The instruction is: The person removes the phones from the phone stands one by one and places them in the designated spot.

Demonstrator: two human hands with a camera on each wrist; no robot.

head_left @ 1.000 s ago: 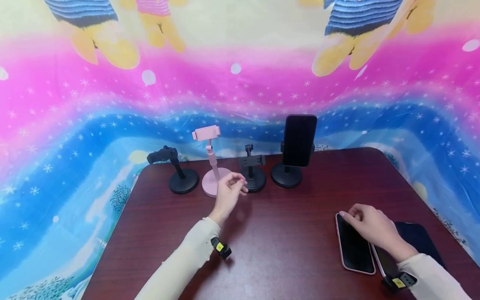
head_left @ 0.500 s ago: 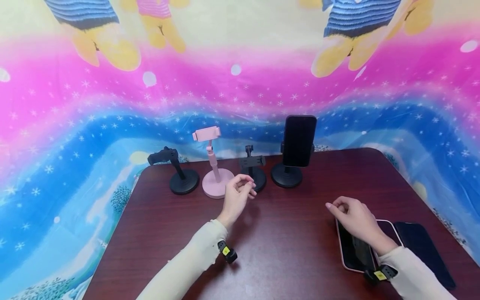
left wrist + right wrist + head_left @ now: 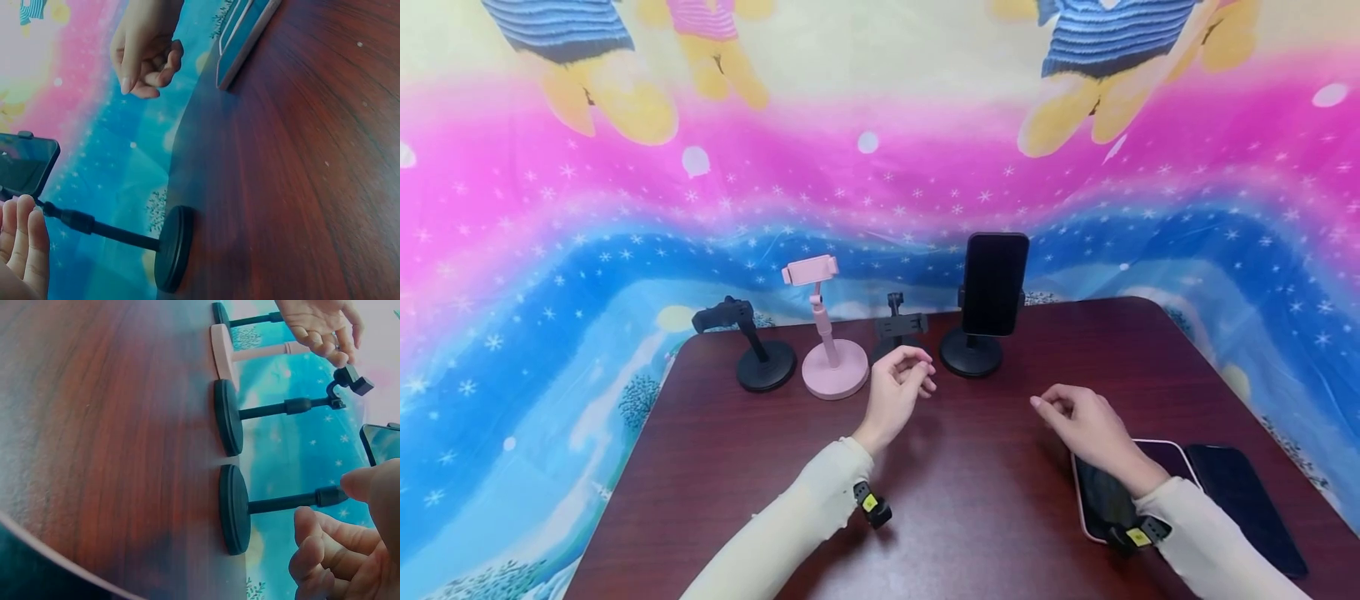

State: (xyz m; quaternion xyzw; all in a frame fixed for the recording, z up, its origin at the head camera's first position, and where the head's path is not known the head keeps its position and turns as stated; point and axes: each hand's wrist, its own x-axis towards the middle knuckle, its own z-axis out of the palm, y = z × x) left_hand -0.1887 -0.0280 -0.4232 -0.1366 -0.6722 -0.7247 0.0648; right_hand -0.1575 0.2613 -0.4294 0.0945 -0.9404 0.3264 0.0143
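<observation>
My left hand point(image 3: 895, 396) hovers over the table, fingers loosely curled with nothing between them. It overlaps the base of a black phone stand point(image 3: 902, 325) whose clamp is unfilled. To its right, a dark phone point(image 3: 996, 283) sits upright in another black phone stand point(image 3: 972, 356). My right hand point(image 3: 1090, 429) is raised over the table, also holding nothing; the right wrist view shows its loosely bent fingers point(image 3: 309, 550). Below that hand and wrist lie a pink-edged phone point(image 3: 1093, 496) and a second light-rimmed phone point(image 3: 1165, 457), both partly covered.
A pink phone stand point(image 3: 835, 371) and a black phone stand point(image 3: 765, 367) stand at the back left, both without phones. A larger black phone point(image 3: 1247, 508) lies flat near the right edge of the brown table point(image 3: 985, 500). A printed cloth point(image 3: 880, 192) hangs behind.
My right hand has lifted off the pink-edged phone and moved left and away from me, taking nothing. My left hand has drifted right, from the pink stand to in front of the black one.
</observation>
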